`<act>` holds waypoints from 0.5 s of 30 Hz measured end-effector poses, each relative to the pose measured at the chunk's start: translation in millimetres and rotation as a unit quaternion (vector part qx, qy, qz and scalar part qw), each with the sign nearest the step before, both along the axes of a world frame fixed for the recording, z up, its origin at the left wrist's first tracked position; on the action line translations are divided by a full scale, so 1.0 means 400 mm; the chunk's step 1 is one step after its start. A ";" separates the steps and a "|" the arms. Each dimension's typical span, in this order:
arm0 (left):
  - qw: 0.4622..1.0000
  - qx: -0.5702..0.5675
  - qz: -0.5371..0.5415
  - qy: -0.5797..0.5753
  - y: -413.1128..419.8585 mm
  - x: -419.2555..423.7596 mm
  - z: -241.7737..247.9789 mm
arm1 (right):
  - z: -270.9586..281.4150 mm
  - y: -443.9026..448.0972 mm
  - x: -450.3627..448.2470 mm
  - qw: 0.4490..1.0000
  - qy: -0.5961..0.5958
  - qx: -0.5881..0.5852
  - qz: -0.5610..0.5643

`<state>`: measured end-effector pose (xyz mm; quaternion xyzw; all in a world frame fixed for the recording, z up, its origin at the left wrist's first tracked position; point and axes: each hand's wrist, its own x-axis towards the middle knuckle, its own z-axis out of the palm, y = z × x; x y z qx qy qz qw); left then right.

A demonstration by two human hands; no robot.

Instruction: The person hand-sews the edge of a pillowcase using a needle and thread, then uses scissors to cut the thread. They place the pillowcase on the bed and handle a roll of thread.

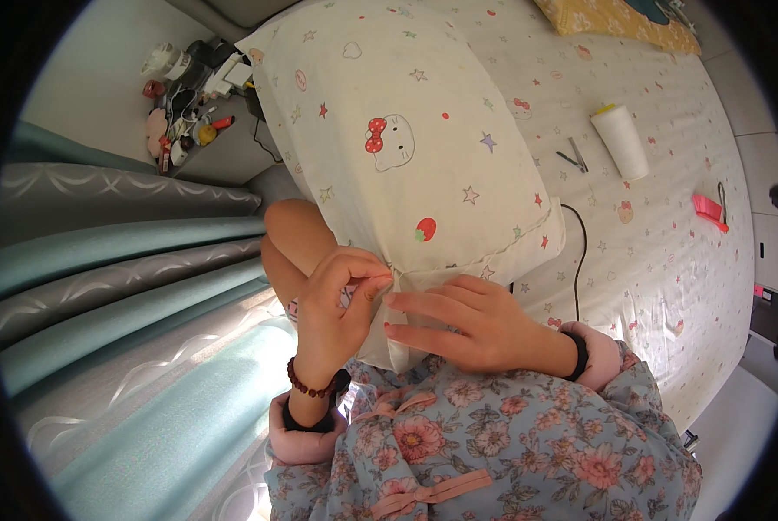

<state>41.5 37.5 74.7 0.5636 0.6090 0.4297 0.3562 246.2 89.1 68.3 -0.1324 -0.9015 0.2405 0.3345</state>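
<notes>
A stuffed pillow in a white pillowcase point(421, 176) printed with cartoon cats, stars and strawberries lies before me, its near end at my lap. My left hand point(346, 293) pinches a gathered bit of cloth at the seam between thumb and forefinger. Whether a needle or thread is in that pinch is too small to tell. Over the loose near flap point(395, 355) of the case lies my right hand point(473, 322), fingers stretched toward the left fingertips. Its thumb is hidden, so its grip on the cloth does not show. A stitched seam runs rightward from the pinch.
On the printed bedsheet point(662, 273) to the right are a cone of white thread point(621, 142), a small pair of metal snips or tweezers point(574, 156), a pink brush point(709, 211) and a black cable point(582, 260). A cluttered bedside table point(216, 143) and curtains point(128, 247) stand left.
</notes>
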 end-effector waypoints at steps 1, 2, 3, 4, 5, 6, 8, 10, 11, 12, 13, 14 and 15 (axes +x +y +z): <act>1.000 0.003 0.003 0.007 -0.001 0.001 0.001 | -0.006 0.001 0.004 1.000 -0.002 0.008 0.007; 1.000 0.004 0.007 0.018 -0.001 0.004 0.001 | -0.012 0.001 0.008 1.000 -0.015 0.016 0.017; 0.999 0.032 0.006 0.038 -0.002 0.010 0.000 | -0.019 0.000 0.009 0.999 -0.018 0.024 0.020; 0.996 0.058 0.007 0.061 -0.004 0.017 -0.002 | -0.024 -0.002 0.010 0.999 -0.031 0.022 0.021; 0.993 0.085 0.009 0.085 -0.006 0.025 -0.003 | -0.026 -0.007 0.009 0.999 -0.033 0.020 0.015; 0.994 0.080 0.020 0.078 -0.010 0.034 -0.005 | -0.028 -0.010 0.010 0.999 -0.035 0.018 0.009; 0.995 0.066 0.043 0.062 -0.017 0.046 -0.010 | -0.022 -0.011 0.022 0.999 -0.001 -0.035 -0.011; 0.994 0.077 0.055 0.055 -0.018 0.049 -0.018 | -0.014 0.000 0.040 0.996 0.009 -0.069 -0.061; 0.994 0.081 0.062 0.049 -0.020 0.051 -0.021 | -0.011 0.013 0.049 0.992 0.004 -0.076 -0.101; 0.994 0.077 0.063 0.051 -0.023 0.052 -0.023 | -0.008 0.025 0.056 0.986 0.003 -0.084 -0.144; 0.994 0.076 0.062 0.052 -0.023 0.052 -0.025 | -0.007 0.037 0.058 0.986 -0.019 -0.088 -0.143; 0.994 0.076 0.061 0.053 -0.023 0.052 -0.026 | -0.007 0.050 0.058 0.984 -0.036 -0.091 -0.147; 0.994 0.075 0.061 0.051 -0.022 0.051 -0.027 | -0.005 0.061 0.058 0.982 -0.056 -0.100 -0.153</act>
